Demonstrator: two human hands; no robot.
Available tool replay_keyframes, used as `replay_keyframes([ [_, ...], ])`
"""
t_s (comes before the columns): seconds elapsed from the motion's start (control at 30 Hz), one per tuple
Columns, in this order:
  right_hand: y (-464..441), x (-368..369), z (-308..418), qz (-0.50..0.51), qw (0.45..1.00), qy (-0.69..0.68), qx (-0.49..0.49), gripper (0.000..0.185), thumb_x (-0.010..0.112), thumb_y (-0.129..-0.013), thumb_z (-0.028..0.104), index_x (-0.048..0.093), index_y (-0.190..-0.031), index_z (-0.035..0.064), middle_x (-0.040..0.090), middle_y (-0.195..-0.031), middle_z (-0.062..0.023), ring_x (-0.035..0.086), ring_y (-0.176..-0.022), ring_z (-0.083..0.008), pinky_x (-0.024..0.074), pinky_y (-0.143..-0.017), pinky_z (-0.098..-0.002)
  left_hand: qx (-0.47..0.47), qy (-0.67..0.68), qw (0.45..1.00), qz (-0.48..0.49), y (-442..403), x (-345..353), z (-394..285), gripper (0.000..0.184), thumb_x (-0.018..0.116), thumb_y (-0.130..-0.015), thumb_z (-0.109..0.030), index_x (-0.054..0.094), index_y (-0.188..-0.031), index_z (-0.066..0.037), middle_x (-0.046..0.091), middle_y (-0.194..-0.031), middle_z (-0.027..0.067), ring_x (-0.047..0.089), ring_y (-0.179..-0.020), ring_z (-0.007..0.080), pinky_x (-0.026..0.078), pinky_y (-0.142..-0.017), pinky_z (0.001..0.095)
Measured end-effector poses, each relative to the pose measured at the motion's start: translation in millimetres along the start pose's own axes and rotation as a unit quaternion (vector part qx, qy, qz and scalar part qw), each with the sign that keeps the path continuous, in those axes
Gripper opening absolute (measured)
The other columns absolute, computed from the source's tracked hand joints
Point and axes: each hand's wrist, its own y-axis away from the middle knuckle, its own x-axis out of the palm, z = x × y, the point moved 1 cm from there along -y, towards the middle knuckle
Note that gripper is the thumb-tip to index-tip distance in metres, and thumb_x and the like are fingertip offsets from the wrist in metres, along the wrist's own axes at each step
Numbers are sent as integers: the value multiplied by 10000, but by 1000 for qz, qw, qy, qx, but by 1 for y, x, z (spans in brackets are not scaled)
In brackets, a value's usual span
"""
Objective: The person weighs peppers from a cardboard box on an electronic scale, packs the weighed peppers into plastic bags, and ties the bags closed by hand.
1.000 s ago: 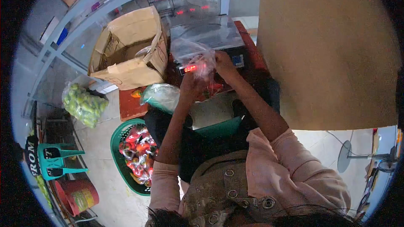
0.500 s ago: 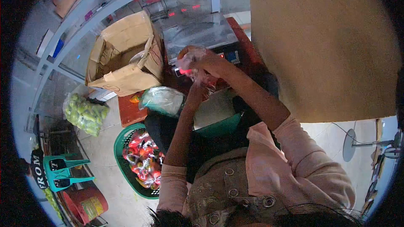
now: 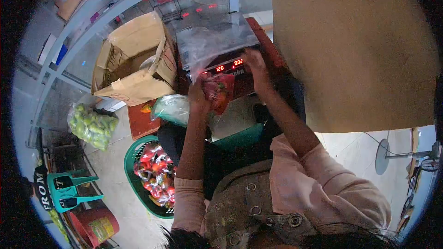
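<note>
My left hand [image 3: 198, 96] is closed around a clear plastic bag of red peppers [image 3: 220, 93], gripping it near its left side. The bag's loose, filmy upper part [image 3: 201, 53] stretches up in front of the scale plate. My right hand [image 3: 255, 62] is apart from the bag, at the right end of the scale's front; motion smears its fingers. Behind both hands stands a digital scale [image 3: 217, 34] with a metal plate and red lit digits, among them 1.20 and 0.02.
An open cardboard box [image 3: 138, 83] stands left of the scale. Below it lie a bundle of clear plastic bags [image 3: 170, 109] and a green basket [image 3: 130, 170] of bagged peppers. A bag of green vegetables [image 3: 92, 127] sits on the floor. A large brown board [image 3: 355, 55] rises at right.
My hands, together at the bag half a second ago, have separated. My right hand moved right and the left stayed on the bag. The pepper bag and the scale's digits are now more visible.
</note>
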Motion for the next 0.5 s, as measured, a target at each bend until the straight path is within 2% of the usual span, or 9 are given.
replay_keyframes([
  [0.07, 19, -6, -65, 114, 962, -223, 106, 514, 499, -866, 451, 457, -1213, 73, 520, -1160, -83, 471, -1118, -200, 388, -934, -395, 41, -4, 999, 21, -5, -2, 4, 217, 530, -836, -199, 564, -904, 4, 603, -781, 122, 588, -621, 210, 490, -498, 305],
  [0.13, 63, 21, -19, 89, 926, -290, 225, 517, 485, -863, 480, 472, -1199, 86, 535, -1151, -75, 503, -1083, -215, 407, -925, -399, 11, 22, 999, 42, -9, -4, 12, 226, 523, -848, -219, 563, -905, -4, 601, -785, 119, 582, -644, 214, 483, -554, 301],
  [0.17, 67, 27, -18, 96, 905, -332, 247, 520, 481, -862, 491, 477, -1193, 91, 540, -1149, -72, 514, -1069, -219, 416, -917, -400, -4, 35, 998, 51, -13, -7, 19, 231, 519, -855, -229, 563, -905, -8, 601, -787, 117, 579, -655, 216, 480, -582, 299],
  [0.2, 71, 34, -16, 102, 882, -373, 271, 522, 476, -860, 501, 482, -1188, 96, 545, -1146, -68, 526, -1055, -223, 424, -910, -400, 33, -24, 998, 52, -23, -17, 35, 238, 510, -863, -237, 557, -912, -9, 600, -808, 114, 576, -688, 213, 468, -615, 301],
  [0.23, 64, 35, -39, 127, 860, -423, 257, 524, 475, -858, 508, 485, -1185, 99, 547, -1146, -65, 533, -1044, -225, 433, -899, -399, 70, -84, 993, 53, -39, -31, 57, 245, 501, -872, -246, 552, -918, -11, 599, -830, 111, 573, -721, 210, 456, -649, 303],
  [0.3, 59, 36, -51, 158, 829, -481, 238, 526, 480, -852, 515, 487, -1184, 108, 546, -1152, -60, 538, -1037, -228, 442, -887, -402, 132, -161, 975, 81, -31, -21, 59, 287, 453, -902, -279, 529, -959, -8, 591, -939, 103, 549, -860, 198, 405, -769, 311],
  [0.37, 58, 32, -50, 170, 818, -497, 234, 525, 493, -846, 515, 486, -1190, 118, 540, -1165, -55, 534, -1044, -230, 442, -886, -411, 278, -307, 909, 53, -28, -11, 55, 287, 439, -908, -261, 525, -1013, -8, 586, -976, 103, 544, -890, 188, 409, -791, 305],
  [0.47, 61, 27, -65, 142, 807, -506, 272, 535, 502, -842, 512, 483, -1190, 107, 538, -1169, -62, 535, -1043, -226, 443, -888, -409, 407, -430, 805, 47, -41, -13, 67, 289, 419, -914, -222, 517, -1081, -8, 582, -1003, 105, 547, -906, 182, 413, -811, 292],
  [0.5, 61, 25, -68, 136, 806, -504, 280, 532, 503, -843, 506, 483, -1190, 103, 537, -1170, -65, 535, -1043, -226, 444, -888, -407, 389, -399, 828, 64, -38, -8, 63, 291, 417, -913, -212, 514, -1097, -8, 582, -1001, 104, 550, -897, 180, 419, -805, 289],
])
